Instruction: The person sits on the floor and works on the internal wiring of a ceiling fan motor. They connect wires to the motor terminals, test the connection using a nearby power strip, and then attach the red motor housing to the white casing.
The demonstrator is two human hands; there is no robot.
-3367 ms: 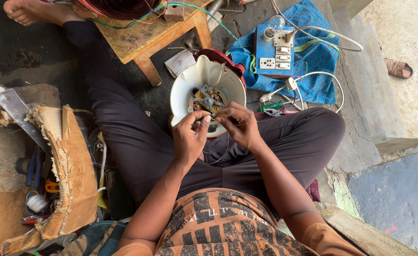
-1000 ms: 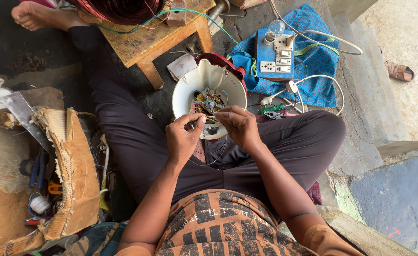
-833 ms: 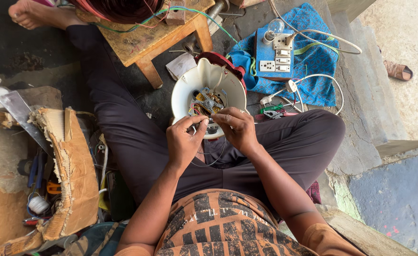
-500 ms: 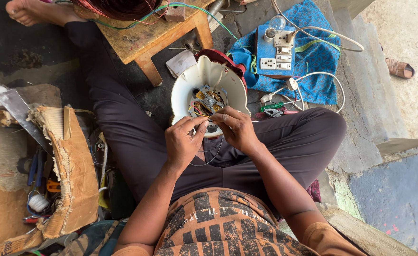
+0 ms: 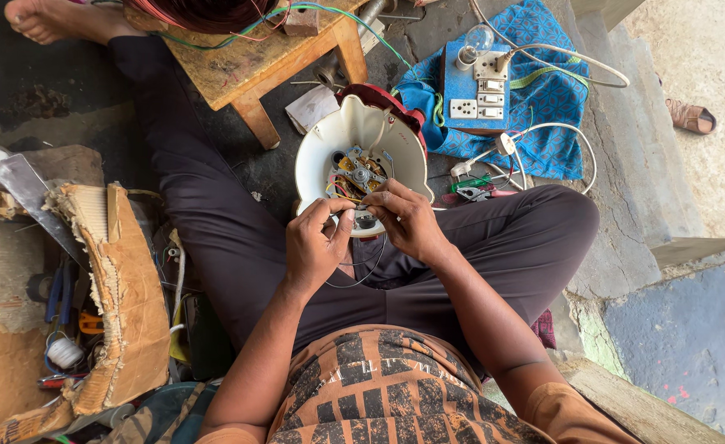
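A seated person's left hand [image 5: 317, 247] and right hand [image 5: 409, 218] pinch thin wires [image 5: 354, 210] at the open base of a cream appliance housing [image 5: 358, 136] (its wiring exposed) resting between the knees. A wooden bench [image 5: 256, 70] stands just beyond.

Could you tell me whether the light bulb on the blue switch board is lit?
No, the bulb standing at the top of the blue switch board looks clear and dark, with no glow.
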